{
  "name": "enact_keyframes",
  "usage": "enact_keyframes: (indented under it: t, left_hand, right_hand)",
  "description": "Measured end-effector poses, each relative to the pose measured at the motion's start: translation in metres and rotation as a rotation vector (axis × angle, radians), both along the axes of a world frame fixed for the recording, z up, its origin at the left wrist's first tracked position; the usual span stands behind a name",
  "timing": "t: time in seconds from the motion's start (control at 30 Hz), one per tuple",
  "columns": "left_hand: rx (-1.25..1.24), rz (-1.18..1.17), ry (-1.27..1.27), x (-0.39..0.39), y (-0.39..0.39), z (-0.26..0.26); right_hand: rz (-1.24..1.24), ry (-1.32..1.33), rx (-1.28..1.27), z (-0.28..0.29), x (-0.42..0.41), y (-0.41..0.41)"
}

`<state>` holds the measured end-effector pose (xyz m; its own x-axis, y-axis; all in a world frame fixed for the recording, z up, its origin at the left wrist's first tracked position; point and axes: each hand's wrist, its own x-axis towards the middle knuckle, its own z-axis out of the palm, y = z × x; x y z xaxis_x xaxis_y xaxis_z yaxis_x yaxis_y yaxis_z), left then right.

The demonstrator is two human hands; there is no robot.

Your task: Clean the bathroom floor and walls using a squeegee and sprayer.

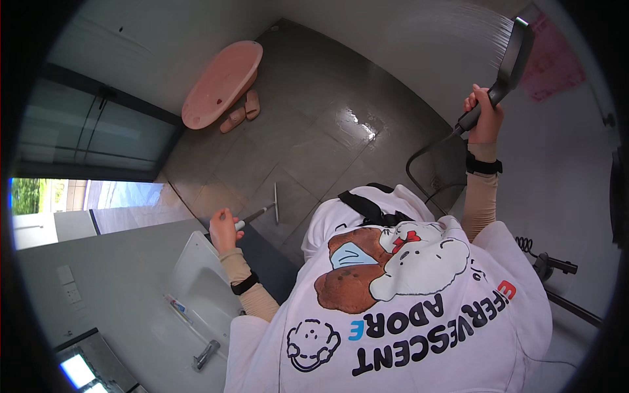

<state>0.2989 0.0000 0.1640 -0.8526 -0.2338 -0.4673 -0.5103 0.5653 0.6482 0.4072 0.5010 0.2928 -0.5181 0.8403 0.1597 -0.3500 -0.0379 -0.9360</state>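
Observation:
My right hand (486, 117) is raised and wrapped around the handle of a black handheld shower head (514, 55). Fine jets of water (484, 33) spray from its face towards the wall, and a dark hose (409, 164) curves down from the handle. Lower down on the left, my left hand (224, 232) grips the pole of a squeegee (254, 215). The squeegee's thin pale blade (276, 202) appears to rest on the grey tiled floor (290, 191). A wet, shiny patch (361, 125) reflects light on the tiles.
A pink baby bathtub (221, 83) leans by the far wall, with pink slippers (241, 113) beside it. At left are a glass-panelled door (98, 123) and a doorway. A white washbasin (191, 270) stands near my left arm; a black shower fitting (545, 267) is at right.

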Motion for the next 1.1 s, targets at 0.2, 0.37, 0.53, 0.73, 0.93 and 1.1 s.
enact_keyframes:
  t: [0.2, 0.37, 0.53, 0.73, 0.93, 1.1]
  left_hand:
    - [-0.057, 0.045, 0.062, 0.029, -0.006, 0.004]
    - [-0.137, -0.035, 0.102, 0.048, -0.005, 0.000]
    - [-0.208, -0.088, 0.193, 0.058, -0.019, -0.016]
    - [-0.231, -0.072, 0.216, 0.069, -0.033, -0.026]
    - [-0.226, -0.057, 0.205, 0.080, -0.039, -0.030]
    - [-0.210, -0.074, 0.200, 0.085, -0.037, -0.030]
  right_hand:
    - [0.180, 0.005, -0.018, -0.014, -0.016, -0.026]
    - [0.260, -0.047, 0.054, -0.013, -0.022, -0.042]
    - [0.233, -0.074, 0.134, -0.019, -0.024, -0.058]
    - [0.227, -0.048, 0.119, -0.020, -0.023, -0.070]
    - [0.308, -0.091, 0.176, -0.019, -0.036, -0.097]
    - [0.366, -0.090, 0.244, -0.016, -0.071, -0.141]
